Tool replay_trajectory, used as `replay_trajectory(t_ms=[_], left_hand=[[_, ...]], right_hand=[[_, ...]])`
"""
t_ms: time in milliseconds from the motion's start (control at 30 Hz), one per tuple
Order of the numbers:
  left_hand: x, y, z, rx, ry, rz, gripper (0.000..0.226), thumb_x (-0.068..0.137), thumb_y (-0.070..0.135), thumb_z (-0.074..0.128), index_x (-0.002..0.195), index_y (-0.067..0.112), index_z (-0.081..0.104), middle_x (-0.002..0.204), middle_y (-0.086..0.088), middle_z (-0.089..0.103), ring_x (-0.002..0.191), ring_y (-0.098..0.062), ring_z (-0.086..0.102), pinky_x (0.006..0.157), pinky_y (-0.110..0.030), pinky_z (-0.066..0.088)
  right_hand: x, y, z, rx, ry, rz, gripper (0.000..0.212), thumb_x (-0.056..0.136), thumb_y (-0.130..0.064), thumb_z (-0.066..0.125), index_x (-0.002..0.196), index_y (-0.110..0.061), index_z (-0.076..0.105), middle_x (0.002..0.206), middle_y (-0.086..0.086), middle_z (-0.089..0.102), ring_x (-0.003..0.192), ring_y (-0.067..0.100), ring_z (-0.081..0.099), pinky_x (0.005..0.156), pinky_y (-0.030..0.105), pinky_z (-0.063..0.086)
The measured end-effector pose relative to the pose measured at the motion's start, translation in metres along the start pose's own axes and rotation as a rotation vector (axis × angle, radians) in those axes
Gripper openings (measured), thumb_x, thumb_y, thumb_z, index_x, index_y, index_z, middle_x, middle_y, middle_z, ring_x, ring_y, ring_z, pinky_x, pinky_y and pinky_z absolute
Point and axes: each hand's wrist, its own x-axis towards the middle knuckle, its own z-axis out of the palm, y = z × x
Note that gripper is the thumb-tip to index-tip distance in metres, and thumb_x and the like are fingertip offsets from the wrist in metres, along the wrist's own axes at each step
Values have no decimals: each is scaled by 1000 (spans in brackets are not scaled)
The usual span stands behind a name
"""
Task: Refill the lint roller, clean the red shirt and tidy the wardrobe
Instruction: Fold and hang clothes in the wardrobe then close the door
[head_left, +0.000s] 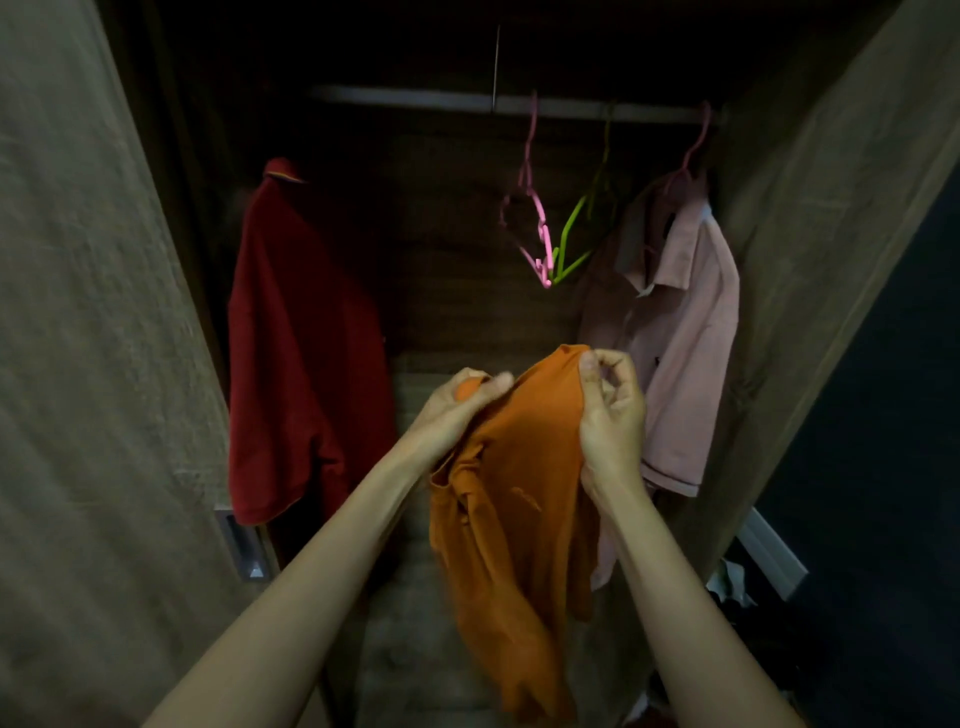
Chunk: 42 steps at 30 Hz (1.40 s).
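Observation:
I stand at the open wardrobe and hold an orange shirt (514, 499) up in front of me. My left hand (457, 410) grips its upper left part with curled fingers. My right hand (610, 415) pinches the top right edge between thumb and fingers. The shirt hangs crumpled down between my forearms. The red shirt (301, 353) hangs at the left of the wardrobe. No lint roller is in view.
A pale pink shirt (680, 364) hangs on a pink hanger at the right. An empty pink hanger (535, 228) and a green hanger (574, 234) hang from the rail (415, 98). Wardrobe doors (88, 364) stand open on both sides. Some items lie on the floor at lower right (732, 582).

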Motion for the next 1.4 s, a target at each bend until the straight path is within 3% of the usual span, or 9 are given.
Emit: replay_trajectory(t_ms=[267, 567, 667, 867, 1000, 1067, 1200, 1300, 1400], left_hand=[[-1, -37, -36, 557, 142, 307, 34, 79, 0, 62, 96, 29, 62, 99, 5, 64, 91, -8, 62, 83, -29, 52], [-4, -39, -87, 413, 179, 389, 73, 76, -25, 42, 89, 37, 78, 118, 10, 67, 118, -12, 56, 106, -40, 43], [-7, -26, -87, 753, 381, 393, 63, 80, -18, 48, 119, 28, 67, 140, -2, 52, 130, -20, 42, 114, -38, 31], [-21, 6, -94, 803, 29, 295, 80, 88, -12, 47, 144, 39, 20, 161, 6, 8, 146, -8, 10, 114, -15, 24], [-30, 25, -97, 394, -86, 261, 77, 87, -22, 38, 144, 29, 29, 157, 15, 20, 140, -5, 25, 79, 0, 40], [-29, 26, -99, 275, -72, 252, 76, 87, -18, 40, 147, 28, 32, 153, 17, 31, 102, -10, 61, 57, -10, 42], [-21, 27, -99, 165, -25, 213, 79, 84, -22, 38, 149, 24, 33, 121, 4, 54, 51, -3, 42, 45, -16, 38], [-14, 30, -102, 123, 9, 189, 79, 83, -19, 41, 151, 20, 29, 136, 7, 48, 95, -3, 63, 80, -20, 52], [-8, 36, -106, 155, 39, 186, 77, 85, -18, 40, 151, 18, 28, 154, 10, 30, 132, -1, 43, 108, -27, 40]], right_hand=[[13, -12, -24, 18, 28, -25, 11, 95, -30, 50, 87, -24, 54, 58, -5, 47, 48, 6, 45, 51, 24, 41], [19, -10, -38, 19, 70, 5, 12, 94, -32, 52, 88, -22, 56, 58, -9, 57, 52, 4, 51, 55, 24, 47], [14, -8, -35, 33, 40, -5, 12, 94, -30, 53, 88, -20, 56, 58, -9, 56, 52, 4, 47, 53, 24, 43], [10, -8, -35, 110, 33, 33, 11, 94, -28, 51, 87, -22, 55, 58, -12, 59, 51, -1, 51, 52, 18, 46], [9, -4, -32, 116, 50, 42, 10, 95, -27, 51, 87, -22, 55, 66, -10, 57, 53, -1, 52, 53, 17, 46], [10, -1, -28, 105, 44, 53, 9, 95, -27, 51, 88, -22, 56, 72, -10, 61, 58, -5, 59, 56, 13, 50], [13, 10, -19, -13, -79, 78, 11, 93, -33, 53, 90, -29, 62, 92, -3, 67, 92, 10, 64, 82, 25, 50], [18, 10, -8, -45, -105, 33, 14, 96, -27, 50, 100, -28, 63, 100, -6, 67, 98, 9, 62, 88, 26, 47], [35, -14, 17, -13, -145, -105, 20, 99, -22, 43, 107, -26, 61, 110, -5, 65, 100, 9, 62, 85, 21, 48]])
